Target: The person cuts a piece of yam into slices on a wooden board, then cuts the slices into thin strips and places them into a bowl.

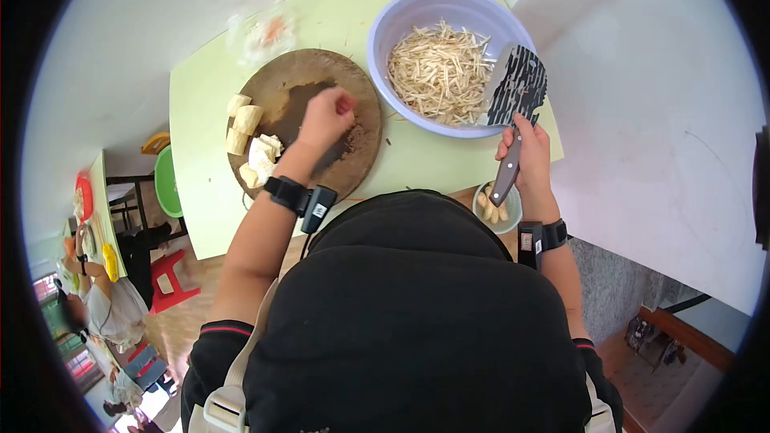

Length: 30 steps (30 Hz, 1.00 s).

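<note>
My right hand grips the brown handle of a cleaver, whose blade has a black broken pattern and reaches over the rim of a lavender basin. Pale thin shreds lie in the basin. Over the wet middle of a round wooden chopping board is my left hand, its fingers curled together; whatever they may hold is hidden. At the board's left side sit several pale peeled chunks and some white cut pieces.
A crumpled clear plastic bag lies on the pale green table behind the board. Below my right hand is a small basket with pale pieces. A white wall stands to the right. At far left are a green tub, a red stool and other people.
</note>
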{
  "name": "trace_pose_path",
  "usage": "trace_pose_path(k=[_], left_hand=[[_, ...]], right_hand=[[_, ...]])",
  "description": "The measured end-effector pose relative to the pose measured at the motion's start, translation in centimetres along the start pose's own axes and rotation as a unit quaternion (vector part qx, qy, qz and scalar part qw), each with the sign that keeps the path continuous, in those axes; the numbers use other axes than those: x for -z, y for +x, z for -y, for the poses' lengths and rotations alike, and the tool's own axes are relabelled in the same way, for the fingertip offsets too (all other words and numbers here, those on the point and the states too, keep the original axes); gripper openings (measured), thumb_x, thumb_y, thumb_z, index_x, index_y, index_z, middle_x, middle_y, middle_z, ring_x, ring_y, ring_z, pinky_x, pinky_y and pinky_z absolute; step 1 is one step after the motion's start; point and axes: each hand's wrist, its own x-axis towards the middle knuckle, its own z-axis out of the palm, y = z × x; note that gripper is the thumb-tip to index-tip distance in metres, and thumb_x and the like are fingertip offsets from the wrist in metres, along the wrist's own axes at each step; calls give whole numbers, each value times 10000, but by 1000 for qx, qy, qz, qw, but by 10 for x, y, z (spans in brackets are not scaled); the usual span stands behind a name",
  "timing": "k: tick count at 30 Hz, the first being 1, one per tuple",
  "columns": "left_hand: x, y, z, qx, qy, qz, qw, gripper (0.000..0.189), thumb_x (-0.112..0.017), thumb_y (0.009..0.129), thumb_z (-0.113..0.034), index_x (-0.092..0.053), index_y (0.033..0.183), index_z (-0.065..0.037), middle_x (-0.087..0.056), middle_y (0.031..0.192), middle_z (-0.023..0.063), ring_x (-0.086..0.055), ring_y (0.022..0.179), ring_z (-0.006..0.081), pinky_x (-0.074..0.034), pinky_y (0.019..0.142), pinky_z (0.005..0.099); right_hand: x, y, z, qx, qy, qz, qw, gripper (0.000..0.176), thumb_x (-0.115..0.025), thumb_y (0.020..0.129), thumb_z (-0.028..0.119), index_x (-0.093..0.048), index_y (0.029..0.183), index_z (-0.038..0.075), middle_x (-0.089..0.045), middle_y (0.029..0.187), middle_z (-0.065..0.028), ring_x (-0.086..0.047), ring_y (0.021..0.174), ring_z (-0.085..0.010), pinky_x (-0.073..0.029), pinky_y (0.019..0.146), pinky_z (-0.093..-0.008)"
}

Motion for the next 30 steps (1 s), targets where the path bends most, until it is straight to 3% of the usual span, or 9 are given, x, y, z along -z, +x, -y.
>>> trace_pose_path(k=[2, 5, 7, 8, 16, 22, 25, 30], left_hand=[[19, 11, -29, 19, -60, -4, 998, 213, -623, 796, 3, -645, 1008, -2, -658, 865, 60, -658, 788, 179, -539, 754, 299], [34, 27, -81, -43, -149, -49, 987, 247, -624, 824, -17, -641, 1070, -5, -661, 970, 51, -649, 895, 164, -533, 826, 298], [32, 35, -101, -142, -150, -12, 978, 270, -620, 829, -20, -636, 1099, -18, -635, 1067, 72, -627, 988, 176, -518, 889, 309], [25, 39, -101, -142, -133, 17, 981, 272, -615, 831, -34, -637, 1102, -29, -605, 1141, 88, -598, 1055, 191, -498, 929, 330], [-1, 22, -103, -128, -33, 112, 985, 244, -604, 838, -54, -632, 1079, -31, -614, 1082, 112, -597, 1036, 262, -479, 906, 358], [-16, 5, -95, -199, 6, 104, 974, 205, -610, 831, -40, -633, 1034, -22, -609, 1082, 138, -589, 1045, 312, -470, 920, 368], [-16, 0, -96, -198, 12, 146, 969, 217, -621, 824, -39, -635, 1040, -19, -607, 1086, 140, -588, 1051, 309, -467, 931, 374], [-18, -2, -91, -221, 15, 135, 966, 244, -644, 809, -40, -639, 1053, -30, -604, 1089, 136, -582, 1048, 301, -463, 938, 369]], right_hand=[[2, 0, -1, 1, 1, -1, 1000, 183, -553, 950, 216, -458, 881, 76, -510, 618, -46, -512, 448, -161, -450, 416, -305], [3, 1, -2, 7, 3, 6, 1000, 182, -548, 953, 213, -454, 877, 77, -509, 615, -47, -514, 443, -164, -450, 413, -309], [-1, -2, 1, -2, 12, 0, 1000, 183, -547, 953, 211, -450, 874, 78, -507, 611, -46, -513, 438, -167, -449, 413, -309], [-2, -2, 2, -5, 16, 1, 1000, 180, -550, 953, 208, -451, 879, 77, -506, 608, -46, -511, 434, -169, -448, 412, -309], [4, -1, 1, 15, 34, 31, 999, 168, -564, 943, 199, -493, 875, 63, -530, 606, -50, -524, 427, -161, -456, 409, -306], [4, -1, 0, 30, 63, 27, 997, 154, -550, 947, 183, -485, 886, 57, -521, 607, -50, -524, 428, -165, -454, 408, -309], [5, 2, -3, 39, 79, 18, 996, 149, -540, 950, 175, -477, 888, 55, -517, 609, -52, -522, 427, -169, -455, 409, -312], [9, 11, -13, 59, 65, 3, 996, 151, -528, 953, 169, -469, 886, 48, -516, 610, -55, -521, 427, -173, -453, 404, -320]])
